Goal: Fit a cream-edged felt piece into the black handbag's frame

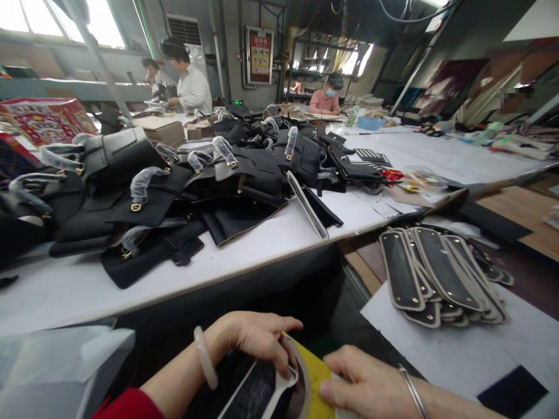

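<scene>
At the bottom edge my left hand (253,340) rests its fingers on a flat black bag panel with a pale rim (257,390), curled over its top edge. My right hand (367,381) lies next to it, with the thumb pressing a yellow piece (315,378) that sits against the panel. A pale bangle circles my left wrist and a thin silver one my right. Much of the panel is cut off by the frame.
A heap of black bag parts with wrapped handles (174,186) covers the long white table (271,244). A stack of oval black panels (437,279) lies at my right. Crumpled plastic (56,361) sits at lower left. Several people work at the far end.
</scene>
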`<state>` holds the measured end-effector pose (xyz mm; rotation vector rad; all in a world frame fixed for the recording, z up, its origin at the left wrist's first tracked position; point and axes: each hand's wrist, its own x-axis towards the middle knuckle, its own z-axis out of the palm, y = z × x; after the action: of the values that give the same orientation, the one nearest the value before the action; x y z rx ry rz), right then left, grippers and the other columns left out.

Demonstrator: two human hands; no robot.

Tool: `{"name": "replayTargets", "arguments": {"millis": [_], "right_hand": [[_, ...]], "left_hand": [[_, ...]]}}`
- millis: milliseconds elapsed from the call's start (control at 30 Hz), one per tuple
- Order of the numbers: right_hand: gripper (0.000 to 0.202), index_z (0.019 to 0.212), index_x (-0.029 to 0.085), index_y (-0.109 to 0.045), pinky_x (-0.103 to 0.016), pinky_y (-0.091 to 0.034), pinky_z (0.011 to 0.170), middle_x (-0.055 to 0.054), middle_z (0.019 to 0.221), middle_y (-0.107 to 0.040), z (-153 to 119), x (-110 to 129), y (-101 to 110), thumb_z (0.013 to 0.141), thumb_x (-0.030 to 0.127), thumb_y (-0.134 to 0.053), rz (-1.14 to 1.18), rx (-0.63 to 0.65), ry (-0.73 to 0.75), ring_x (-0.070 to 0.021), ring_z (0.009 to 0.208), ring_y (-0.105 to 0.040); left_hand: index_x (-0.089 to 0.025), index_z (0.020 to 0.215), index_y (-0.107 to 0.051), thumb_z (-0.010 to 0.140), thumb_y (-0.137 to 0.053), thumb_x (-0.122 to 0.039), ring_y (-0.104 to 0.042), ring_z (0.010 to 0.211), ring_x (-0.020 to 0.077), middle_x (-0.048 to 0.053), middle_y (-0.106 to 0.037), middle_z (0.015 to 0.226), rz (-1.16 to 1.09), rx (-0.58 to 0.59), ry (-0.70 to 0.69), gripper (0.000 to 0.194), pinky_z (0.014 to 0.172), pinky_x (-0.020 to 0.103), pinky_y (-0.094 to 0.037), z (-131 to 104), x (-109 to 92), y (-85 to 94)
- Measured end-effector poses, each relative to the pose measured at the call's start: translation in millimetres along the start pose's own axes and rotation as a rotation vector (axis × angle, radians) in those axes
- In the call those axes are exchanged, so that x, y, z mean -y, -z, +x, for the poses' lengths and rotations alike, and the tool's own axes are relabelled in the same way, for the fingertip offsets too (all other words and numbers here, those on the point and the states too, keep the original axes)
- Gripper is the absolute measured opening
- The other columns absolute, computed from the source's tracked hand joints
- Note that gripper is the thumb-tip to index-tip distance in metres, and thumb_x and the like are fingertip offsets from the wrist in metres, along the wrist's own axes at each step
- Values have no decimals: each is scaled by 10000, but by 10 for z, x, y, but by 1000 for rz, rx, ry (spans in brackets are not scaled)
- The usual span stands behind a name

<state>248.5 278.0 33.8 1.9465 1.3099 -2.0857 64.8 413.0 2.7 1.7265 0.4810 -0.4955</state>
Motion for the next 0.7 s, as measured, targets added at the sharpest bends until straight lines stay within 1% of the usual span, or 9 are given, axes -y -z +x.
{"name": "replayTargets", "arguments": {"millis": [67,133,200,300,433,567,700], "right_hand": [[176,737,179,-532,-182,-162,393,62,538,-393,-3,8,-11,795,345,-541,-62,-33,9,-57,418,-315],[193,679,180,-508,-192,-190,423,53,567,-374,8,-3,-25,783,342,-535,-146,-86,66,-65,479,-315],[205,642,179,-490,-201,-222,460,45,595,-369,36,-20,-46,768,336,-530,-187,-116,124,-75,536,-313],[229,646,182,-488,-212,-240,486,44,610,-367,86,-42,-79,766,375,-517,-146,-86,165,-84,559,-307],[272,662,188,-488,-216,-250,495,45,617,-359,116,-40,-101,781,431,-512,-133,-79,157,-88,561,-290],[224,660,187,-485,-218,-236,486,43,616,-372,112,-5,-108,794,366,-497,-199,-87,118,-87,559,-305],[221,649,186,-475,-214,-234,486,44,610,-377,118,9,-122,804,342,-500,-210,-94,118,-84,557,-312]], "left_hand": [[-111,1501,-298,519,-809,-313,-552,1246,338,172,-535,1421,-27,16,67,1125,1043,405,-433,3,-13,16],[-98,1517,-241,499,-821,-301,-616,1154,331,182,-595,1350,-64,58,64,1189,977,392,-480,20,-10,29],[-97,1525,-207,500,-819,-308,-658,1063,317,167,-665,1242,-64,80,54,1213,887,368,-522,39,3,37],[-102,1525,-207,509,-811,-343,-660,1029,314,160,-681,1199,-22,60,57,1207,837,354,-531,48,22,38],[-123,1517,-254,508,-811,-368,-645,1040,324,161,-666,1224,-5,22,59,1179,863,373,-514,36,26,27],[-129,1519,-248,503,-817,-364,-648,1021,317,151,-678,1202,-49,36,59,1188,856,371,-513,30,29,25],[-142,1519,-250,507,-814,-370,-627,1069,335,161,-642,1270,-41,22,81,1181,896,394,-494,22,23,32]]}}
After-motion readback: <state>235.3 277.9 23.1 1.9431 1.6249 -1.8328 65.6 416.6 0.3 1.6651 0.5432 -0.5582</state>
